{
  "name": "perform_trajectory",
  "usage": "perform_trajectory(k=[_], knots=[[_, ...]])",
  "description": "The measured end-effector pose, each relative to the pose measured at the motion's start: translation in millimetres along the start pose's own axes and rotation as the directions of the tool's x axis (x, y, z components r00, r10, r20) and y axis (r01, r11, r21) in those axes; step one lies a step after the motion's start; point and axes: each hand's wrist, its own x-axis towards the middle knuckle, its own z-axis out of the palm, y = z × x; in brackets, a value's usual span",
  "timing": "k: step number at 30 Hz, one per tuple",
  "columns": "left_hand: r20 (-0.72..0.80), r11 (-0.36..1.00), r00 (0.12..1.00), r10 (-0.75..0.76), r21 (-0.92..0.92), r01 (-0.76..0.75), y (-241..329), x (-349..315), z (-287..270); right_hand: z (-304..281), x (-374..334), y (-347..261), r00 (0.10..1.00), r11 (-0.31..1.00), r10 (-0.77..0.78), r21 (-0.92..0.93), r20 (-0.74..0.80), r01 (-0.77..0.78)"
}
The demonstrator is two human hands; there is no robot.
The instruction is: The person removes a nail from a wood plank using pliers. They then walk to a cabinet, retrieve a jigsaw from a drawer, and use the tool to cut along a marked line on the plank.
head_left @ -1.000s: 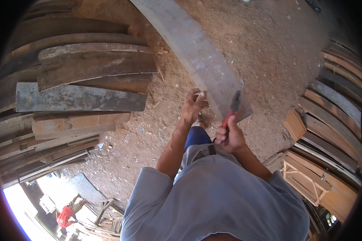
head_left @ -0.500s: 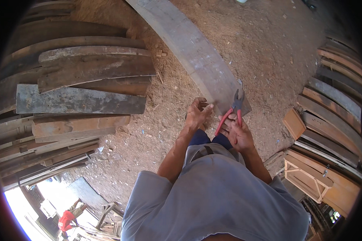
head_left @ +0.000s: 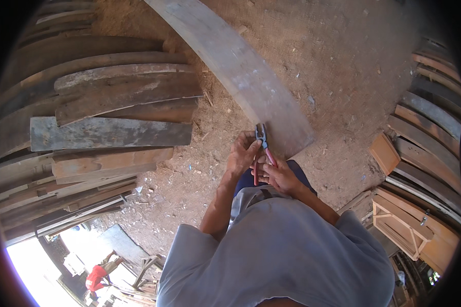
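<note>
- The pliers (head_left: 265, 145), grey-headed with red handles, sit between the two hands in front of the person's waist, head pointing away from the body.
- The right hand (head_left: 280, 176) holds the pliers low down, the red handles spread apart across its fingers.
- The left hand (head_left: 242, 156) is at the head of the pliers, fingers curled, the thumb seemingly against the metal near the pivot. I cannot tell how firmly it grips, or whether anything small is caught between the jaws.
- Squeezing the handles with the left thumb and fingers so near the jaws could nip the skin.
- The right hand's hold looks loose, so if the left hand let go, the pliers might twist or drop.
- A long grey board (head_left: 243, 77) ends just beyond the hands; whether it lies flat or is propped, I cannot tell. Dropped pliers could strike it, and its end, near the legs, could be knocked by a careless step.
- Loose scraps on the dirt floor (head_left: 353, 102) could spoil the footing.
- Uneven stacked boards (head_left: 133, 87) stand on the left; a bump might shift their jutting ends.
</note>
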Motion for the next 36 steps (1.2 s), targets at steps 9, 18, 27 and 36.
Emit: perform_trajectory(k=[9,18,27,36], knots=[[0.057,0.940,0.997,0.058,0.333,-0.074,26,9,-3,-6,32,46,0.989,0.968,-0.141,0.214,0.036,0.130],[0.211,0.871,0.976,0.048,0.470,-0.145,29,25,-16,14,45,53,0.983,0.975,-0.106,0.180,-0.153,0.133],[-0.006,0.997,0.997,-0.072,0.022,0.072,16,53,-21,35,49,49,0.945,0.983,-0.054,0.148,-0.322,0.107],[0.209,0.997,0.976,-0.057,0.058,0.046,25,70,-25,59,39,36,0.929,0.973,0.000,0.217,-0.370,0.086]])
